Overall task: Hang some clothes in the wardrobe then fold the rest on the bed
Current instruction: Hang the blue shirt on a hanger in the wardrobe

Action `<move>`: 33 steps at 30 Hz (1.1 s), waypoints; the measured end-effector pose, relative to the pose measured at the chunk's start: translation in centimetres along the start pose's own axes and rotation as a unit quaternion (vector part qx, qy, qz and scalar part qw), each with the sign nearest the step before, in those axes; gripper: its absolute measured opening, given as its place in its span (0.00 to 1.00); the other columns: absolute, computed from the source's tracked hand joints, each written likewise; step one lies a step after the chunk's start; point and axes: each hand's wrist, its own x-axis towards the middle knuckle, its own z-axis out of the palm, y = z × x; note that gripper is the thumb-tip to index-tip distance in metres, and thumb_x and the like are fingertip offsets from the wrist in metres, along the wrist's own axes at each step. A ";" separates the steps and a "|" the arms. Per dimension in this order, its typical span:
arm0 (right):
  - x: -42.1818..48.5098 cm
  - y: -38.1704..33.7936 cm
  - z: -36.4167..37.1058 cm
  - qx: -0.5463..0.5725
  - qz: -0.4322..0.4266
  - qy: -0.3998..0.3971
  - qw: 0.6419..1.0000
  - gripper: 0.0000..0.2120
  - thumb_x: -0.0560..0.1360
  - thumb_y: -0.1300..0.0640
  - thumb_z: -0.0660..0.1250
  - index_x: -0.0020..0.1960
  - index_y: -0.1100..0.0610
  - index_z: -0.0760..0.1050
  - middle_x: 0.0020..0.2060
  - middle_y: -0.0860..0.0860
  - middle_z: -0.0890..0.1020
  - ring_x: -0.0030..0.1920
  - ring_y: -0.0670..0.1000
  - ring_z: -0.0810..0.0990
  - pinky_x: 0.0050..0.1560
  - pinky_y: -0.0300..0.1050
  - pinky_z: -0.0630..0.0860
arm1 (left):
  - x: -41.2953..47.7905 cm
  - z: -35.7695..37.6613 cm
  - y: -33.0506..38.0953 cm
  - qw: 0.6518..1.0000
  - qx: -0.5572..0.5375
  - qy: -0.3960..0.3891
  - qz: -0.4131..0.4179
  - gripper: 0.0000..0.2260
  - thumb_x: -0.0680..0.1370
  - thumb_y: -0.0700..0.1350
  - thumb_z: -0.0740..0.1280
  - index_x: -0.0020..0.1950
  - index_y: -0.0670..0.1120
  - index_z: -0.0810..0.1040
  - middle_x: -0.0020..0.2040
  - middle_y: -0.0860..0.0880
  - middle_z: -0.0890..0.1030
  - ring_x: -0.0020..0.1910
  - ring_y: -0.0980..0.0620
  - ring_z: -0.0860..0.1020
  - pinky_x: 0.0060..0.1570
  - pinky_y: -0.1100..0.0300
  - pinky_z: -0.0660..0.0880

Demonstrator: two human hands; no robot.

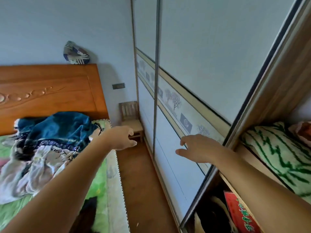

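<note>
Both forearms point(64, 185) reach forward, left hand point(122, 137) and right hand point(198, 148) loosely spread (empty) near the wardrobe door point(202, 64).

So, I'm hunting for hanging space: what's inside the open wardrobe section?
A green-striped blanket up top, a red box and dark fabric below. The sliding door hides the rest.

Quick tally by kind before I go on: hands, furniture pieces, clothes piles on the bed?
Hands: 2, left hand and right hand
Furniture: 3, bed, chair, wardrobe
Clothes piles on the bed: 1, clothes pile
Total: 6
</note>
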 end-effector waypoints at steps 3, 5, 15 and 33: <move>3.8 -2.2 0.7 -0.041 -0.021 -0.007 0.999 0.24 0.80 0.35 0.59 0.69 0.49 0.71 0.62 0.49 0.78 0.59 0.53 0.78 0.57 0.51 0.75 | 0.2 2.3 -4.2 0.999 -0.024 -0.011 -0.046 0.27 0.79 0.59 0.65 0.74 0.47 0.70 0.69 0.47 0.76 0.71 0.46 0.71 0.71 0.50 0.65; 6.4 -3.8 1.1 -0.053 -0.039 -0.013 0.998 0.22 0.80 0.36 0.59 0.66 0.49 0.72 0.60 0.49 0.79 0.57 0.53 0.78 0.53 0.50 0.76 | 0.0 3.4 -6.6 0.996 -0.034 -0.020 -0.075 0.26 0.80 0.57 0.64 0.74 0.46 0.69 0.71 0.47 0.74 0.70 0.46 0.72 0.68 0.53 0.67; 17.2 -14.7 3.5 -0.124 -0.182 -0.062 0.974 0.19 0.80 0.37 0.60 0.61 0.49 0.74 0.54 0.50 0.79 0.53 0.54 0.78 0.55 0.53 0.78 | -5.0 8.1 -16.8 0.966 -0.092 -0.031 -0.238 0.24 0.80 0.56 0.63 0.74 0.49 0.69 0.67 0.46 0.77 0.65 0.45 0.75 0.63 0.51 0.73; 3.1 -35.9 17.2 -0.260 -0.627 -0.186 0.710 0.18 0.79 0.37 0.61 0.57 0.49 0.74 0.58 0.52 0.79 0.56 0.57 0.78 0.56 0.53 0.76 | -38.9 22.4 -2.2 0.686 -0.238 0.054 -0.686 0.25 0.78 0.57 0.68 0.73 0.52 0.71 0.69 0.49 0.76 0.66 0.46 0.75 0.63 0.52 0.74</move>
